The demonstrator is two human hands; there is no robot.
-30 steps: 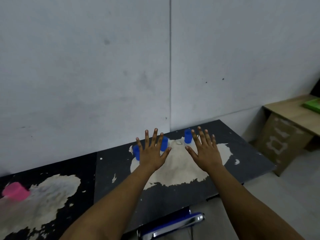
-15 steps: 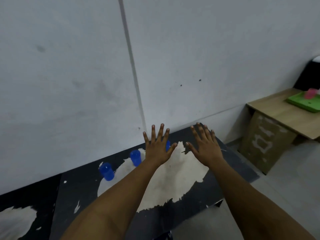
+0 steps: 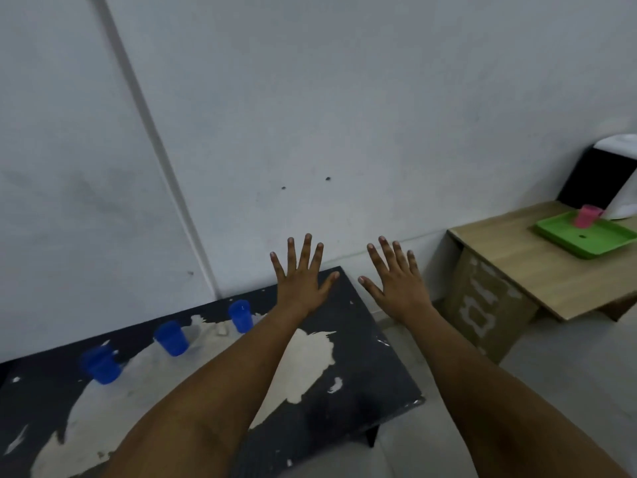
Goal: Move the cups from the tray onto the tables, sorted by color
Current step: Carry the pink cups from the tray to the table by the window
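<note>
Three blue cups stand upside down on the worn black table (image 3: 362,357): one at the left (image 3: 101,365), one in the middle (image 3: 171,338), one further back (image 3: 240,315). A pink cup (image 3: 587,215) stands on the green tray (image 3: 586,238) at the far right. My left hand (image 3: 302,281) is stretched out flat above the table's far right corner, fingers spread, holding nothing. My right hand (image 3: 396,279) is spread the same way just past the table's right edge, also holding nothing.
The tray rests on a light wooden desk (image 3: 537,270) to the right, with a dark object with a white top (image 3: 599,174) behind it. A strip of grey floor (image 3: 431,443) separates desk and black table. A white wall runs behind both.
The view has swung to the right: the blue cups have slid left in the picture and the wooden desk with tray and pink cup has come into view. Both hands stay spread and empty.
</note>
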